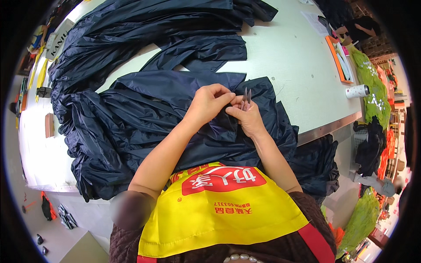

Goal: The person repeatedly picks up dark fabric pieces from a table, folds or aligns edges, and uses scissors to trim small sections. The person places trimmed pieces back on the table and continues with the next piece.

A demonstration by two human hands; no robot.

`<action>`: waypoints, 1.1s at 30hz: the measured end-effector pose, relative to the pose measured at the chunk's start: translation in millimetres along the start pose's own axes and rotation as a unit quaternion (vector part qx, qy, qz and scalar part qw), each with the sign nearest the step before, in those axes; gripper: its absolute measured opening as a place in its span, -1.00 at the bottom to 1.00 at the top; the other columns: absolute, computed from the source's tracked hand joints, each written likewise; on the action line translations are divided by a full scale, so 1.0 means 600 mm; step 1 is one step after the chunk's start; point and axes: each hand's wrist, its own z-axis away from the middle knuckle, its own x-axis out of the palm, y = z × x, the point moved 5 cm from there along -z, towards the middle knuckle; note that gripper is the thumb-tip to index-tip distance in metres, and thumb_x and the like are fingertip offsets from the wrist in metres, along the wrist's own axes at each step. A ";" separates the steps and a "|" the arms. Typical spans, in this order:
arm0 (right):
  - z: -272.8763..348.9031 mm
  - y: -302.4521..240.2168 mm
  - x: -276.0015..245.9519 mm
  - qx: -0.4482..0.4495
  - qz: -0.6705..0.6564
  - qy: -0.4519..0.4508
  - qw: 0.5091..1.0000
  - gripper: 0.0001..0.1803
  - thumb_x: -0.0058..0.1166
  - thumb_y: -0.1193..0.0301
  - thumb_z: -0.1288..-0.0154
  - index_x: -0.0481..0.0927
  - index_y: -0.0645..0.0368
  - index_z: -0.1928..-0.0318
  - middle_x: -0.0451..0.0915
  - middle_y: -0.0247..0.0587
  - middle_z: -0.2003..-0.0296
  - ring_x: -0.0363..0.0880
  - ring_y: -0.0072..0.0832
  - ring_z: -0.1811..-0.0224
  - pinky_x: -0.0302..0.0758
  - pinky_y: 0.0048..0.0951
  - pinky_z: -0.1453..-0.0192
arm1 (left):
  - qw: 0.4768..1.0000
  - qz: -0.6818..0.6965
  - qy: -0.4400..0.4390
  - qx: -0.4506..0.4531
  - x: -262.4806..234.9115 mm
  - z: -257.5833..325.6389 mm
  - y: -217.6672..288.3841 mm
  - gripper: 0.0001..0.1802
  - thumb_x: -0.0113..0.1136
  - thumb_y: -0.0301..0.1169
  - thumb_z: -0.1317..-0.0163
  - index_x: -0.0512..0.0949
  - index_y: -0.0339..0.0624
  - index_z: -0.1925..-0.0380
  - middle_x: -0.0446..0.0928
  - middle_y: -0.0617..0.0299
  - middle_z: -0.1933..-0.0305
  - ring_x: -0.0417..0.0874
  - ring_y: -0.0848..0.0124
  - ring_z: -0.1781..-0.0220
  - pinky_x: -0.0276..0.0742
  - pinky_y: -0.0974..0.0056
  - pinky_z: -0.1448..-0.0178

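Note:
A heap of dark navy garments (144, 118) of thin, shiny cloth covers the near middle of the table. Above it my two hands meet, fingertips almost touching. In my right hand (250, 119) is a small pair of thread snips (246, 97), its two pointed blades apart and directed away from me. The thumb and forefinger of this hand also press together near a fold of the cloth. My left hand (206, 103) is closed in a pinch beside the snips; whatever lies between its fingertips is too small to make out.
More navy garments (153, 22) lie across the far left of the white table (289, 65). At the right stand an orange-edged box (339, 59) and a white cylindrical container (357, 91). Yellow-green garments (370, 79) are piled beyond the table's right side. A small brown block (49, 125) sits far left.

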 end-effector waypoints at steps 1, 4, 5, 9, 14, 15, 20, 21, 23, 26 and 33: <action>0.006 0.004 -0.007 0.019 -0.021 0.010 1.000 -0.67 0.27 0.48 -0.05 0.53 0.22 0.14 0.49 -0.45 0.44 0.40 -0.74 0.47 0.29 -0.76 0.45 | 0.997 0.066 -0.024 -0.019 0.004 0.000 -0.009 -0.74 0.22 -0.31 -0.16 0.57 -0.26 0.23 0.52 0.34 0.42 0.45 0.62 0.41 0.40 0.48 0.35; 0.013 0.014 -0.016 0.042 -0.113 0.036 0.992 -0.75 0.22 0.42 -0.12 0.50 0.16 0.19 0.44 -0.52 0.49 0.32 -0.81 0.56 0.20 -0.76 0.58 | 0.957 0.273 0.091 -0.032 -0.030 0.023 -0.026 -0.81 0.13 -0.30 -0.24 0.57 -0.19 0.31 0.52 0.40 0.42 0.45 0.63 0.44 0.35 0.48 0.37; 0.014 0.016 -0.030 0.062 -0.150 0.011 0.987 -0.87 0.16 0.42 -0.19 0.45 0.07 0.33 0.32 -0.63 0.57 0.17 -0.85 0.67 0.09 -0.76 0.66 | 0.934 0.332 0.129 -0.026 -0.053 0.036 -0.030 -0.80 0.09 -0.27 -0.27 0.56 -0.15 0.27 0.53 0.39 0.37 0.50 0.60 0.38 0.40 0.47 0.29; 0.018 0.008 -0.037 0.046 -0.232 0.005 0.972 -0.95 0.02 0.44 -0.30 0.42 0.05 0.30 0.24 -0.66 0.55 0.11 -0.84 0.68 0.08 -0.76 0.62 | 0.844 0.475 0.238 0.074 -0.135 0.119 -0.017 -0.77 0.03 -0.24 -0.31 0.53 -0.17 0.24 0.55 0.26 0.21 0.55 0.42 0.12 0.42 0.26 -0.08; 0.033 -0.054 0.024 -0.061 0.025 -0.100 0.993 -0.90 0.02 0.41 -0.31 0.51 0.18 0.26 0.32 -0.56 0.56 0.17 -0.80 0.59 0.16 -0.72 0.50 | 0.953 0.024 0.302 0.011 -0.198 0.233 -0.047 -0.79 0.05 -0.28 -0.27 0.50 -0.21 0.31 0.48 0.31 0.39 0.51 0.53 0.32 0.47 0.40 0.19; 0.035 -0.066 0.036 -0.099 0.092 -0.119 0.984 -0.89 0.03 0.40 -0.31 0.52 0.18 0.29 0.33 -0.56 0.56 0.18 -0.80 0.57 0.18 -0.72 0.48 | 0.945 -0.088 0.311 0.043 -0.203 0.245 -0.043 -0.77 0.10 -0.27 -0.23 0.51 -0.21 0.26 0.49 0.27 0.34 0.51 0.51 0.26 0.47 0.37 0.12; 0.046 -0.096 0.093 -0.119 0.214 -0.203 0.948 -0.86 0.10 0.41 -0.23 0.52 0.23 0.33 0.38 -0.49 0.56 0.24 -0.76 0.51 0.23 -0.67 0.42 | 0.826 -0.381 0.231 0.344 -0.117 0.266 0.166 -0.58 0.31 -0.29 0.01 0.51 -0.21 0.14 0.48 0.03 0.01 0.44 0.14 -0.15 0.21 0.03 -0.27; 0.051 -0.104 0.105 -0.113 0.222 -0.224 0.942 -0.86 0.11 0.41 -0.22 0.51 0.23 0.33 0.38 -0.48 0.56 0.24 -0.76 0.51 0.23 -0.67 0.42 | 0.825 -0.405 0.170 0.355 -0.105 0.251 0.168 -0.61 0.32 -0.32 0.03 0.52 -0.22 0.18 0.50 0.04 0.04 0.44 0.13 -0.15 0.19 0.02 -0.28; 0.059 -0.109 0.114 -0.111 0.235 -0.239 0.936 -0.85 0.12 0.41 -0.21 0.51 0.24 0.32 0.37 -0.49 0.56 0.24 -0.75 0.52 0.24 -0.66 0.42 | 0.820 -0.420 0.010 0.389 -0.087 0.216 0.148 -0.68 0.33 -0.39 0.06 0.54 -0.22 0.26 0.56 0.07 0.10 0.46 0.11 -0.14 0.19 0.02 -0.30; 0.060 -0.105 0.113 -0.112 0.246 -0.238 0.933 -0.85 0.13 0.41 -0.22 0.51 0.23 0.31 0.36 -0.52 0.57 0.24 -0.75 0.53 0.23 -0.66 0.43 | 0.995 -0.018 -0.073 0.066 -0.129 0.166 0.056 -0.79 0.16 -0.32 -0.21 0.55 -0.26 0.32 0.59 0.28 0.34 0.57 0.55 0.27 0.46 0.46 0.10; 0.059 -0.075 0.087 -0.007 0.104 -0.190 0.976 -0.86 0.07 0.36 -0.29 0.51 0.18 0.29 0.35 -0.56 0.55 0.22 -0.82 0.53 0.17 -0.74 0.45 | 0.944 0.330 0.013 0.022 -0.113 0.157 -0.032 -0.75 0.03 -0.29 -0.33 0.55 -0.24 0.19 0.56 0.38 0.25 0.51 0.64 0.22 0.42 0.50 0.08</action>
